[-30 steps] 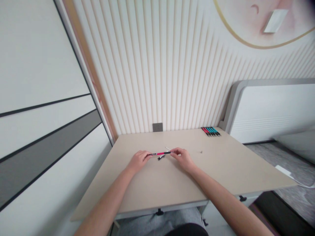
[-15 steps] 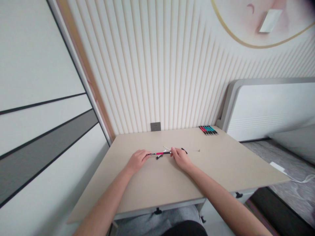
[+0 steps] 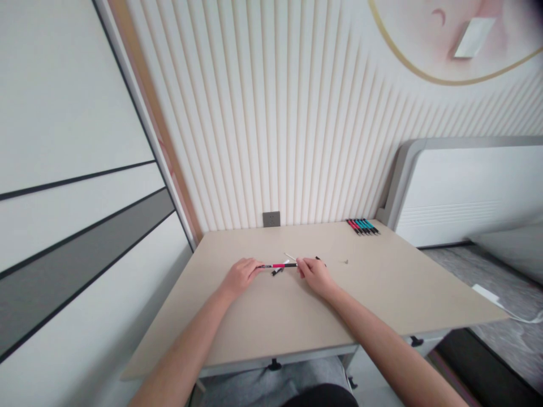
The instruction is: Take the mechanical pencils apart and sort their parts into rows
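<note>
A red and black pen point(image 3: 278, 265) lies level between my two hands, just over the desk. My left hand point(image 3: 240, 277) is closed on its left end, fingers pinched together. At the other end, the fingers of my right hand point(image 3: 314, 275) are closed round the black part and hide the tip. Beneath the pen are a small black and white piece point(image 3: 276, 272) and a thin white stick point(image 3: 289, 256). A small black piece point(image 3: 321, 261) shows just behind my right hand. Farther right lies a tiny metallic bit point(image 3: 346, 262), too small to name.
Several red and teal pens point(image 3: 363, 226) lie in a row at the back right of the beige desk point(image 3: 237, 339). A dark wall socket point(image 3: 271, 219) sits behind the desk. A white cabinet point(image 3: 85, 271) stands left, a bed headboard point(image 3: 458, 186) right.
The whole view has shifted slightly, so everything appears a little farther right. Both hands keep their hold on the pen, with little visible movement.
</note>
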`<state>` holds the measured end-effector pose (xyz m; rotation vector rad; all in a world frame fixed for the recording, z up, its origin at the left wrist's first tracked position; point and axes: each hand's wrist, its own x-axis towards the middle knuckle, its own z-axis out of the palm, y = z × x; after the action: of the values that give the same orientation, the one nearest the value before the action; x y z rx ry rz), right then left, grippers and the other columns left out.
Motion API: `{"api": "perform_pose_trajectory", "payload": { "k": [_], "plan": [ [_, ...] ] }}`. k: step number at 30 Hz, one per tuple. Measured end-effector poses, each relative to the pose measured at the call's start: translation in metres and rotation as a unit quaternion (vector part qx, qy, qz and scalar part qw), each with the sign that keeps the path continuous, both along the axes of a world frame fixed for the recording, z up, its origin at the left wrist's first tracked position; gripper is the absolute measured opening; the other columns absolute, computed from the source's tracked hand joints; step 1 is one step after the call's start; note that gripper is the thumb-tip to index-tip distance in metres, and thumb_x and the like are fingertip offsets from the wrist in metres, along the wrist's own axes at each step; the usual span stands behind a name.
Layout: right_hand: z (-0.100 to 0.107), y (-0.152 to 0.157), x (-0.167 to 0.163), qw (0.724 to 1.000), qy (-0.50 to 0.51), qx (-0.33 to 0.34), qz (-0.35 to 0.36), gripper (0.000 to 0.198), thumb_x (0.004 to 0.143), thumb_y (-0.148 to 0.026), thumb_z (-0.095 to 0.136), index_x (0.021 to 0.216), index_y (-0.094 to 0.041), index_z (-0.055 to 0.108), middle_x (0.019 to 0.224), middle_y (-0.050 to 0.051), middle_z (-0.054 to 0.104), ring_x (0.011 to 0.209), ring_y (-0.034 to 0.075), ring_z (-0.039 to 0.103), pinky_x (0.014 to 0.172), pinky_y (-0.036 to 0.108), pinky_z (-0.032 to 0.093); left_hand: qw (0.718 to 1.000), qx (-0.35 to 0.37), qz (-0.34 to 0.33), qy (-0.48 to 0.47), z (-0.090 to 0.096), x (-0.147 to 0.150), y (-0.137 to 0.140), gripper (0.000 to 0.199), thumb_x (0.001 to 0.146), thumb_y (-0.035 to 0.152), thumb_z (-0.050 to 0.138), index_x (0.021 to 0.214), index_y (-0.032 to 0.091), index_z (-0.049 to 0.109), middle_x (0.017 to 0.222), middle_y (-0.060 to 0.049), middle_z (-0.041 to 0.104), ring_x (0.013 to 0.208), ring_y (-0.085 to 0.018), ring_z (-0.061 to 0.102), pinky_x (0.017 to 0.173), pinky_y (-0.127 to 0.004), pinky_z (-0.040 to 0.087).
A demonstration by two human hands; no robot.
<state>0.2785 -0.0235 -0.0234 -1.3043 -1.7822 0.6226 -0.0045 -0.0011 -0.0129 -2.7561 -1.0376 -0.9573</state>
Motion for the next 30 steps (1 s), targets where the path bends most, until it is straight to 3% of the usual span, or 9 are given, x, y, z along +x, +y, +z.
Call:
{"api": "perform_pose_trajectory", "payload": {
  "k": [2,7,15,19,24,26,30],
  "plan": [
    [0.0013,-0.0005,0.0003,1.0,0.004,-0.002,-0.005,0.053,0.097,-0.047,0.036,0.064,-0.019,0.065,0.058,0.002,0.063,0.056,0.016,0.055,0.059,0.026,0.039,1.0,0.003,-0.001,-0.003,-0.0002,-0.0003,0.0004,0.022,0.099,0.033,0.046,0.104,0.022,0.064,0.089,-0.004,0.069,0.082,-0.018,0.063,0.077,-0.031,0.049],
    [0.0064,-0.0027,0.0032,0.997,0.003,0.074,0.035,0.026,0.089,-0.041,0.054,0.098,-0.021,0.068,0.086,0.005,0.07,0.077,0.019,0.061,0.072,0.029,0.044,1.0,-0.003,0.012,-0.015,-0.0004,-0.0026,0.0014,0.022,0.1,0.033,0.045,0.103,0.022,0.063,0.087,-0.003,0.069,0.081,-0.018,0.064,0.075,-0.03,0.049],
    [0.01,-0.0052,0.0064,0.989,-0.075,0.101,0.078,0.031,0.096,-0.034,0.045,0.079,-0.02,0.065,0.072,0.003,0.067,0.07,0.016,0.059,0.072,0.027,0.039,0.999,0.031,0.009,0.013,0.0009,-0.0012,0.0001,0.022,0.1,0.033,0.045,0.102,0.02,0.062,0.087,-0.003,0.069,0.079,-0.017,0.063,0.074,-0.03,0.048],
    [0.009,-0.0075,0.0072,0.99,-0.079,0.048,0.107,0.04,0.098,-0.038,0.038,0.07,-0.018,0.06,0.055,-0.003,0.055,0.054,0.012,0.049,0.06,0.024,0.035,0.997,0.068,-0.002,0.048,0.0039,-0.0007,-0.0013,0.018,0.099,0.029,0.047,0.101,0.019,0.062,0.089,-0.004,0.069,0.08,-0.017,0.064,0.075,-0.032,0.047],
    [0.0025,-0.0067,0.0056,0.996,-0.043,-0.024,0.077,0.051,0.098,-0.044,0.034,0.06,-0.018,0.055,0.05,-0.003,0.048,0.049,0.011,0.044,0.052,0.023,0.032,0.995,0.082,-0.013,0.058,0.0053,0.0007,-0.0018,0.014,0.097,0.027,0.051,0.101,0.019,0.062,0.09,-0.004,0.069,0.081,-0.017,0.064,0.075,-0.032,0.047],
    [0.0023,-0.0062,0.0043,0.997,-0.04,-0.012,0.069,0.048,0.099,-0.043,0.035,0.064,-0.018,0.058,0.054,-0.002,0.053,0.052,0.012,0.047,0.054,0.024,0.034,0.995,0.081,-0.012,0.055,0.0043,0.0005,-0.0011,0.013,0.097,0.027,0.052,0.101,0.02,0.062,0.089,-0.004,0.07,0.081,-0.017,0.064,0.075,-0.031,0.047],
    [0.0056,-0.0055,0.0028,0.994,-0.031,0.064,0.079,0.024,0.093,-0.038,0.051,0.094,-0.019,0.067,0.079,0.002,0.066,0.069,0.015,0.056,0.063,0.025,0.04,0.996,0.072,0.001,0.046,0.0025,-0.0011,0.0002,0.016,0.098,0.028,0.049,0.1,0.019,0.063,0.088,-0.004,0.069,0.08,-0.017,0.064,0.076,-0.032,0.047]
  ]
}}
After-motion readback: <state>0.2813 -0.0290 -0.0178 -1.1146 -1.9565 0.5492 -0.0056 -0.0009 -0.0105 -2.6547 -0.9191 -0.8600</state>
